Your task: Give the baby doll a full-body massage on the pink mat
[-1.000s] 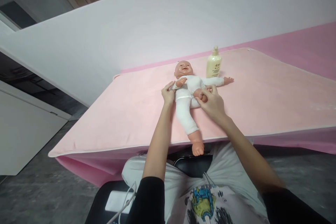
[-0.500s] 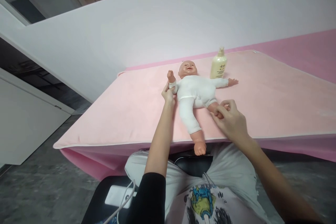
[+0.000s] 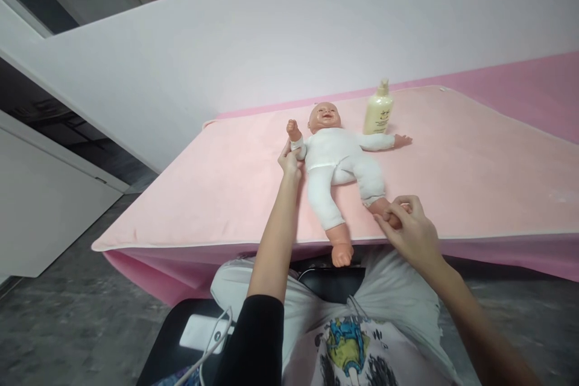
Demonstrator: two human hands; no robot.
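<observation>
A baby doll with a white cloth body lies on its back on the pink mat, its head toward the wall. My left hand is closed round the doll's raised arm, just below its small fist. Away to the right, my right hand grips the doll's foot, with the leg stretched out toward me. The doll's other leg hangs its foot over the mat's front edge. Its other arm lies spread to the right, near a pale yellow pump bottle standing upright.
A white wall rises behind the mat. Pink cloth covers the table under it. On a black seat at the lower left lie a white power bank or phone and a cable.
My right hand has drawn the doll's foot toward me and slightly right, so the bent leg is now straighter. My left hand keeps its hold on the arm.
</observation>
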